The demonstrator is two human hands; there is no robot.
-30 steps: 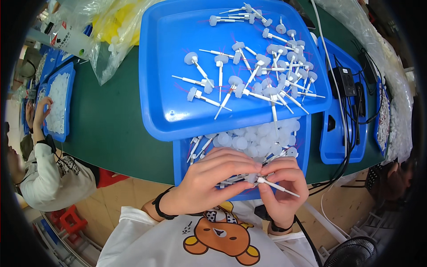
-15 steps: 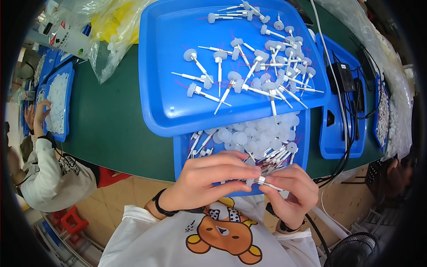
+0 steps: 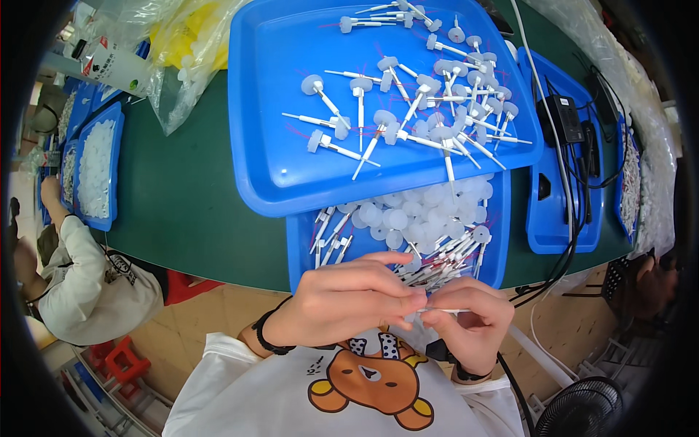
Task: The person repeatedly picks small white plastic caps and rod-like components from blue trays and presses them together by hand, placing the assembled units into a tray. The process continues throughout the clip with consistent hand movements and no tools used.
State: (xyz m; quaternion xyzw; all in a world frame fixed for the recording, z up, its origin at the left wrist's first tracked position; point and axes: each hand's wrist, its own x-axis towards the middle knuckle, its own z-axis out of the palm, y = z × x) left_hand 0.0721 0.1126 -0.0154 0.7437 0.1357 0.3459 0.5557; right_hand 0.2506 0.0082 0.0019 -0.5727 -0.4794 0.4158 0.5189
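Over the front edge of the lower blue tray (image 3: 295, 255), my two hands meet at the fingertips. Between the thumb and fingers of my right hand (image 3: 475, 315) is a thin white rod (image 3: 453, 311). My left hand (image 3: 357, 300) pinches its other end, where part of a frosted disc shows; the fingers hide most of the joint. Frosted white discs (image 3: 408, 218) are heaped in the lower tray beyond my hands. Beside them lie bundles of white rods with red wires (image 3: 444, 255). The larger upper tray (image 3: 277, 197) holds many rods with discs fitted on one end (image 3: 378, 124).
The upper tray overlaps the lower tray's far part. To the right, a blue tray (image 3: 546, 237) carries a black adapter (image 3: 561, 116) and cables. Clear plastic bags (image 3: 182, 95) lie at the far left. A co-worker's arm (image 3: 73, 229) reaches toward trays at left. A black fan (image 3: 582, 408) stands lower right.
My fingertips have drawn closer together, covering more of the rod's joint, and the rod now lies more level. The co-worker's hand has moved away from the tray of white pieces.
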